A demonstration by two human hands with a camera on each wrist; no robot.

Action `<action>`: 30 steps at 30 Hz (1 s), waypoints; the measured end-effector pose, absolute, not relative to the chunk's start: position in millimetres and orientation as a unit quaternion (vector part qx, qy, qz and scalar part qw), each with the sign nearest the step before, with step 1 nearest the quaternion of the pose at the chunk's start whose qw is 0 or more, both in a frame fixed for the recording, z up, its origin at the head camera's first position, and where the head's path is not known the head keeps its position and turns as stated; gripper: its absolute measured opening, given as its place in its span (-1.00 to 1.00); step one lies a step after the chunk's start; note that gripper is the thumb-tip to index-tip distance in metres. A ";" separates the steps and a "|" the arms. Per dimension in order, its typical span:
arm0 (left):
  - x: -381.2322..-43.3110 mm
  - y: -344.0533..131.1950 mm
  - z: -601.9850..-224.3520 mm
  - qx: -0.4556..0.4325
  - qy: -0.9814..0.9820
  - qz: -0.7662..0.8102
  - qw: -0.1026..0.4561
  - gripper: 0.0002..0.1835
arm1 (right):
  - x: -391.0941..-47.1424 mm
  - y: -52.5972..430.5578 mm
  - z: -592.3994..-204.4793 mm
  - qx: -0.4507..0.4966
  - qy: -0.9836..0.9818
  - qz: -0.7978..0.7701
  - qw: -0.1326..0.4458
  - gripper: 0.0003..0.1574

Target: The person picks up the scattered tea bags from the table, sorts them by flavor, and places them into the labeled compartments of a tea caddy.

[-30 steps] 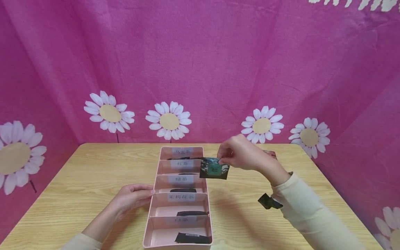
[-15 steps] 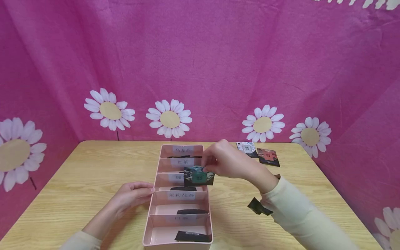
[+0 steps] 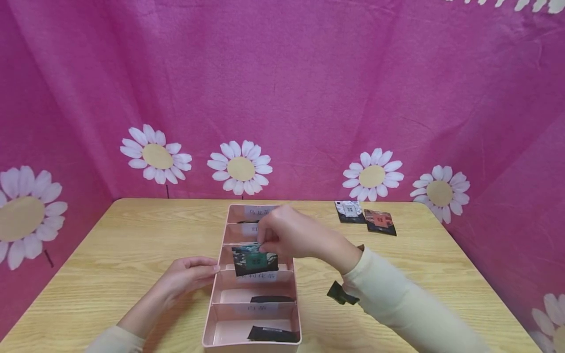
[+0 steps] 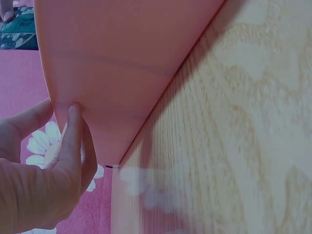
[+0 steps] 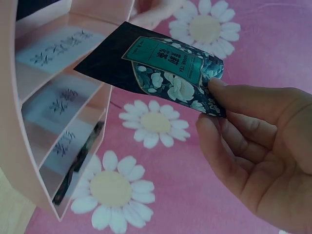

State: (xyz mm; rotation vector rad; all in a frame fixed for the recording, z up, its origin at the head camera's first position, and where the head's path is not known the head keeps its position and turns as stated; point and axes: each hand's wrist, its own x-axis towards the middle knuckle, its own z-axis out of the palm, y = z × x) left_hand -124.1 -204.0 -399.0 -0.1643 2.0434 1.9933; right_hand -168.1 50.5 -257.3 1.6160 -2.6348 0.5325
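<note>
My right hand (image 3: 289,233) pinches a dark tea bag packet (image 3: 255,260) by its upper edge, thumb against fingers, above the middle of a pink divided box (image 3: 296,314). In the right wrist view, the packet (image 5: 168,73) shows a green label with white flowers, tilted and apart from the box walls. My left hand (image 3: 190,277) holds the box's left side; in the left wrist view its thumb is at the rim and its fingers (image 4: 73,131) touch the outer wall. Labels in Chinese characters mark the compartments. Dark packets lie in the two nearest compartments (image 3: 272,334); my right hand partly hides the far ones.
On the wooden table (image 3: 145,230), at the back right, lie a white-and-black packet (image 3: 349,212) and a red-and-black packet (image 3: 380,222). A pink curtain (image 3: 282,98) with daisies hangs behind the table. Something dark (image 3: 342,294) hangs at my right sleeve.
My right hand has carried the packet leftward and nearer, from beside the box's right edge to above its middle compartments. The packets at the back right came into view. My left hand has stayed put.
</note>
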 end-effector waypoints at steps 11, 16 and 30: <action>-124.0 -203.7 -399.0 -0.058 0.710 0.688 0.136 -0.63 | -166.8 20.5 -280.8 0.528 -0.839 0.127 -0.007 -0.88; -124.9 -205.1 -397.6 -0.054 0.706 0.692 0.142 -0.70 | -170.8 11.7 -291.3 0.522 -0.845 0.114 -0.018 -0.80; -125.0 -203.8 -398.1 -0.064 0.711 0.686 0.141 -0.61 | -168.3 0.5 -305.9 0.520 -0.852 0.053 -0.036 -0.59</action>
